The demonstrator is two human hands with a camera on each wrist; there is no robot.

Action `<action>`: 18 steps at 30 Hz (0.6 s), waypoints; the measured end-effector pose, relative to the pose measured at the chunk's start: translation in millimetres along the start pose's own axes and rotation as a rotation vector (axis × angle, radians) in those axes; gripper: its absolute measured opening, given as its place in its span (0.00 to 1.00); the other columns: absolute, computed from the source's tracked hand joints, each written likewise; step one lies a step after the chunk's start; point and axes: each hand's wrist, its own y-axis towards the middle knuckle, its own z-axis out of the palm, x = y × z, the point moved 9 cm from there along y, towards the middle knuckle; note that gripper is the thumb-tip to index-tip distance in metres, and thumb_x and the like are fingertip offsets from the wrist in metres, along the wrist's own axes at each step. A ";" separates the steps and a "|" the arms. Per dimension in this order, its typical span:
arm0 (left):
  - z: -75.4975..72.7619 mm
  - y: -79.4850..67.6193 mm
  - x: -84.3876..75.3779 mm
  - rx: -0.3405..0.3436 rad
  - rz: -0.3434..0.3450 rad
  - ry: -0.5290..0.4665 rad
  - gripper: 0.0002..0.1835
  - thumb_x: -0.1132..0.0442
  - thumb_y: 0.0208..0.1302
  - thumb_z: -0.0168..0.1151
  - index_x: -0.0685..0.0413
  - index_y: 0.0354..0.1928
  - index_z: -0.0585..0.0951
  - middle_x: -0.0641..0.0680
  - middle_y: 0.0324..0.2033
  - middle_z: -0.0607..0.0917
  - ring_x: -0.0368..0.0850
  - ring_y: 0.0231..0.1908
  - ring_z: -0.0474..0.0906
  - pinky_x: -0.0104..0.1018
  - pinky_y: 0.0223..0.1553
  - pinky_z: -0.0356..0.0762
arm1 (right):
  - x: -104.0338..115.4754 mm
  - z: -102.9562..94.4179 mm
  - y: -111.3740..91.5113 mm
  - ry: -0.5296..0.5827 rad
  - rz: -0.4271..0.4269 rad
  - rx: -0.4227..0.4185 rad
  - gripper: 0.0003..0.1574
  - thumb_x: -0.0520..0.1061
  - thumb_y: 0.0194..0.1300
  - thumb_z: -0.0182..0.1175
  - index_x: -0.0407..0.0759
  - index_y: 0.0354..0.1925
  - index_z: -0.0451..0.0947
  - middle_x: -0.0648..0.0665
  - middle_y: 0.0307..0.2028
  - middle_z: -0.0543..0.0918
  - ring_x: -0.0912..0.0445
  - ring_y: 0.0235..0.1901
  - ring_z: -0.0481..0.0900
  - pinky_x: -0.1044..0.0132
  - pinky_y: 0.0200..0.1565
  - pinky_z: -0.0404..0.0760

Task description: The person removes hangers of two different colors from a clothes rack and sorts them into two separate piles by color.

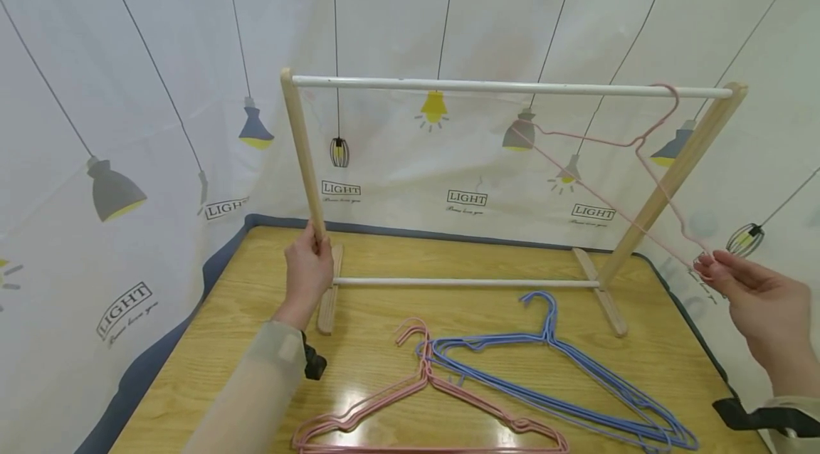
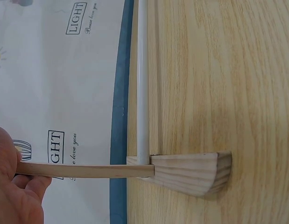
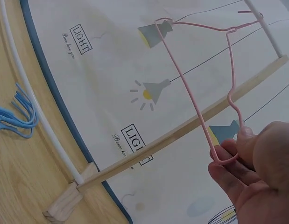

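Note:
A clothes rack [image 1: 448,85] with wooden uprights and white bars stands on the table. My left hand [image 1: 308,265] grips its left wooden upright [image 1: 301,148] low down; the left wrist view shows thumb and fingers around that upright [image 2: 88,170]. A pink hanger [image 1: 589,136] hangs by its hook over the top bar near the right end, tilted with its right corner low. My right hand [image 1: 762,297] pinches that lower corner. In the right wrist view the pink hanger [image 3: 181,74] runs down to the fingertips [image 3: 223,175].
Several blue hangers [image 1: 551,383] lie stacked on the wooden table [image 1: 211,376], in front of the rack. Pink hangers [image 1: 423,383] lie beside them at the front, partly overlapping. A white curtain [image 1: 397,13] printed with lamps hangs behind and at both sides.

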 end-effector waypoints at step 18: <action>-0.5 -0.1 -1.7 -0.006 0.005 -0.014 0.15 0.72 0.79 0.56 0.64 0.63 0.79 0.70 0.48 0.88 0.60 0.41 0.88 0.52 0.37 0.85 | 16.5 5.9 -6.0 -0.386 0.087 -0.278 0.23 0.32 0.82 0.46 0.23 0.67 0.74 0.76 0.28 0.78 0.80 0.31 0.79 0.85 0.38 0.77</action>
